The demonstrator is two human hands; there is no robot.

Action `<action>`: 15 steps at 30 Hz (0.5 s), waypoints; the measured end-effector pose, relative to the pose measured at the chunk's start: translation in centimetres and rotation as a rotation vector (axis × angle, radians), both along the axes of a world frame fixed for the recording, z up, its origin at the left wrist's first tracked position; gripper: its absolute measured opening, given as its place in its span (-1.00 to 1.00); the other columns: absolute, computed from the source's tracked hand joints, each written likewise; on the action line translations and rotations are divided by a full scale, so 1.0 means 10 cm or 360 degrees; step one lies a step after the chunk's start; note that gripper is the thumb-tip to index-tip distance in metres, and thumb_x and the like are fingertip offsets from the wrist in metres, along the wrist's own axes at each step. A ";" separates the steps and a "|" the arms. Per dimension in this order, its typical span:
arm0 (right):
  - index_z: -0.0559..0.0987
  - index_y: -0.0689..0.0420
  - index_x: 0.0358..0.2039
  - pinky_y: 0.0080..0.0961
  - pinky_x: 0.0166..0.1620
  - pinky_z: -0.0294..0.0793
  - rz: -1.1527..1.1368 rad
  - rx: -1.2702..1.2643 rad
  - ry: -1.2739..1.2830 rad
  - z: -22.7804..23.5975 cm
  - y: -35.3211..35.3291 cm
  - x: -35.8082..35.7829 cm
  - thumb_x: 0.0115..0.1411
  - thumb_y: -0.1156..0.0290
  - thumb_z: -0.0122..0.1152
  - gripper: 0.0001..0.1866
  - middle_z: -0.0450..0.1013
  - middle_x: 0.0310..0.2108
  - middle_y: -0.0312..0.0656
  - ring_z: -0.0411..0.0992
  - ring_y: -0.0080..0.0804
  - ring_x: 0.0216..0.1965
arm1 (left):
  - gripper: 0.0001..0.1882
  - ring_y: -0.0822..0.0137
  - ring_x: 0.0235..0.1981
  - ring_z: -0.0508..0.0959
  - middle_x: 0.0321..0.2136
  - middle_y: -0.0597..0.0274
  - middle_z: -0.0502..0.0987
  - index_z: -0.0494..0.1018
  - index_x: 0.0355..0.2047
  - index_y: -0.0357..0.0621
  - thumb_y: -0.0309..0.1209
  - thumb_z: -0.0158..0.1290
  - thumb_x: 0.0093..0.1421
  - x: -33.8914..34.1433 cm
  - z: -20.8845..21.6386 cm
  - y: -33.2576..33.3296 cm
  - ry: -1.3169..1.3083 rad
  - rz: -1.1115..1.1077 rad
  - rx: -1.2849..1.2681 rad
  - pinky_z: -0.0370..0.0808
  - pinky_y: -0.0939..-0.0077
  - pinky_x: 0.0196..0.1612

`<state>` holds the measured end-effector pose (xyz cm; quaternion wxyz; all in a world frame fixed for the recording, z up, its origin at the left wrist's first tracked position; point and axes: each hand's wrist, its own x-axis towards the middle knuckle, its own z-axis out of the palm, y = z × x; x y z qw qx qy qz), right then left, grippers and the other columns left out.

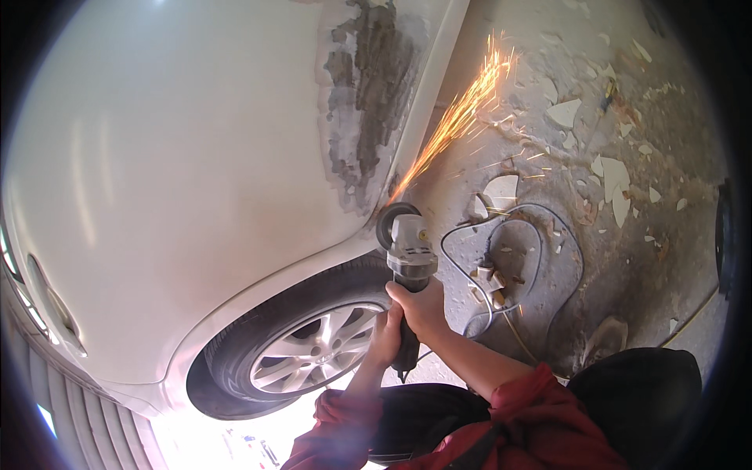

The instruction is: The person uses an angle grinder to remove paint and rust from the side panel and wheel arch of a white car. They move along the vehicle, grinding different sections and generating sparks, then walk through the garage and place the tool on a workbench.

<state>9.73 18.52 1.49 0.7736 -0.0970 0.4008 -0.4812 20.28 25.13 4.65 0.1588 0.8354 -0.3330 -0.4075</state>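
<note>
Both of my hands are wrapped round an angle grinder [411,249] with a grey head and a dark body. My right hand [423,304] grips it just behind the head, while my left hand [385,335] closes on the body lower down. The grinder's dark disc [389,223] meets the lower edge of a white car body panel [211,164], just beyond the wheel arch. A stream of orange sparks [462,117] flies away from it to the upper right. Farther along the panel is a sanded grey and dark patch [368,102].
A car wheel [321,348] with a silver rim stands close left of my hands. On the rough floor to the right lie a coiled grey cable [580,266], a power connector block [487,283] and several pale flakes [616,184]. My knee [638,399] is at the lower right.
</note>
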 end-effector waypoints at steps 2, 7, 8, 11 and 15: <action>0.55 0.22 -0.46 -0.51 -0.49 0.40 0.0074 0.0140 -0.0005 -0.01 -0.01 -0.01 0.02 0.44 0.39 -0.82 0.50 -0.57 -0.27 0.42 -0.55 -0.60 | -0.13 0.25 -0.12 0.54 -0.26 -0.04 0.60 0.51 -0.12 -0.45 0.27 -0.33 0.36 -0.01 -0.01 -0.02 0.0008 -0.0008 0.0009 0.42 0.29 -0.05; 0.60 0.34 -0.35 -0.38 -0.30 0.50 0.0114 0.0045 -0.0010 -0.05 -0.05 -0.03 -0.04 0.31 0.43 -0.65 0.58 -0.45 -0.10 0.54 -0.38 -0.42 | -0.10 0.24 -0.11 0.53 -0.24 -0.07 0.60 0.51 -0.10 -0.45 0.30 -0.35 0.36 0.00 0.00 -0.09 0.0033 -0.0072 0.0051 0.40 0.33 -0.01; 0.60 0.34 -0.35 -0.38 -0.30 0.50 0.0110 -0.0016 -0.0053 -0.06 -0.06 -0.03 -0.04 0.31 0.43 -0.65 0.58 -0.45 -0.10 0.54 -0.38 -0.42 | -0.11 0.24 -0.11 0.53 -0.24 -0.07 0.60 0.50 -0.09 -0.45 0.30 -0.35 0.36 -0.01 -0.01 -0.11 0.0039 -0.0068 0.0053 0.40 0.33 -0.01; 0.60 0.33 -0.36 -0.39 -0.30 0.50 0.0159 0.0142 -0.0019 -0.07 -0.08 -0.04 -0.04 0.31 0.43 -0.66 0.58 -0.45 -0.11 0.54 -0.38 -0.42 | -0.12 0.25 -0.11 0.52 -0.21 -0.07 0.60 0.49 -0.08 -0.44 0.29 -0.35 0.37 -0.05 -0.01 -0.15 0.0049 -0.0032 0.0051 0.40 0.33 0.00; 0.59 0.30 -0.37 -0.43 -0.35 0.48 0.0112 0.0131 0.0060 -0.08 -0.13 -0.06 -0.03 0.35 0.42 -0.70 0.56 -0.47 -0.16 0.51 -0.42 -0.47 | -0.15 0.26 -0.11 0.52 -0.18 -0.05 0.59 0.48 -0.05 -0.43 0.26 -0.33 0.37 -0.09 -0.01 -0.21 0.0021 -0.0042 0.0004 0.40 0.34 0.00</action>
